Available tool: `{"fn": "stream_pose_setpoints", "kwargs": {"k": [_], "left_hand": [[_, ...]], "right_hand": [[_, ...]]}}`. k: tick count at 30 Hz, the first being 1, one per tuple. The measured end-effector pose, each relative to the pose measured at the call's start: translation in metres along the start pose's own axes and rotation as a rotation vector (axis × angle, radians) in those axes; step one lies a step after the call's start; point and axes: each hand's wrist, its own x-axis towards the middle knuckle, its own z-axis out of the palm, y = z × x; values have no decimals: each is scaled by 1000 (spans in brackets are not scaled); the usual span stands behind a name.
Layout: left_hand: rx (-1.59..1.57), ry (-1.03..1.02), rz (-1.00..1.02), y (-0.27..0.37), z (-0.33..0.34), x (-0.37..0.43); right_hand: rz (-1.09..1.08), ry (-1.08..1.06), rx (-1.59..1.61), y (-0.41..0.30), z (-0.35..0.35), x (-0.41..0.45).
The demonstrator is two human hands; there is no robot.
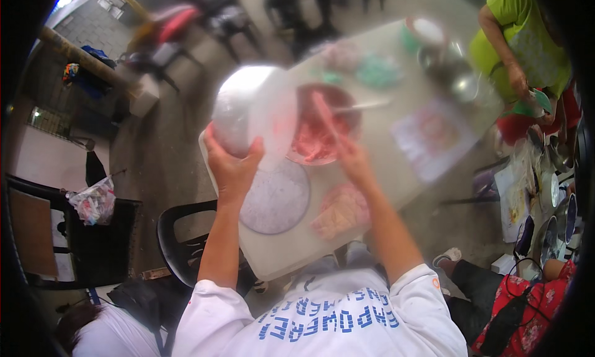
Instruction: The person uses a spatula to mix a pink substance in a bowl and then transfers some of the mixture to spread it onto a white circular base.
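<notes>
My left hand [232, 164] grips a metal bowl [234, 108], tilted on its side with its mouth towards a second bowl. That second bowl [351, 96] stands on the table and holds a pinkish-red mixture [314, 141]. My right hand [351, 159] is closed on a pink spatula [325, 108] that reaches over the mixture. A light-coloured handle [369, 105] leans across the same bowl's rim. Below the tilted bowl lies a round grey disc [274, 201], and to its right is a pink item with a tan cover [341, 213]. The tilted bowl's inside is blurred.
The pale table [274, 264] also bears a printed sheet [432, 138], green items [379, 71] and metal bowls [465, 85]. A black chair [162, 236] touches the near left side. A person in a lime shirt [520, 45] stands at right; others are at the lower corners.
</notes>
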Motion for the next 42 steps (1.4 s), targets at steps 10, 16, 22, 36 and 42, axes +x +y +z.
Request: {"fn": "stream_pose_setpoints", "kwargs": {"k": [10,16,22,36,42], "left_hand": [[-977,160,-733,-83,-53,-36],[-1085,152,-775,-105,-72,-63],[-1099,215,-836,-114,-91,-86],[-1037,458,-877,-120,-118,-133],[-898,569,-1032,-117,-105,-140]], "right_hand": [[-388,-98,-1129,-45,6,20],[-315,-406,-1298,-57,-2,67],[-256,-223,-1594,-70,-38,124],[-283,-349,-1451,-30,-141,289],[-457,-190,-1104,-32,-131,302]]}}
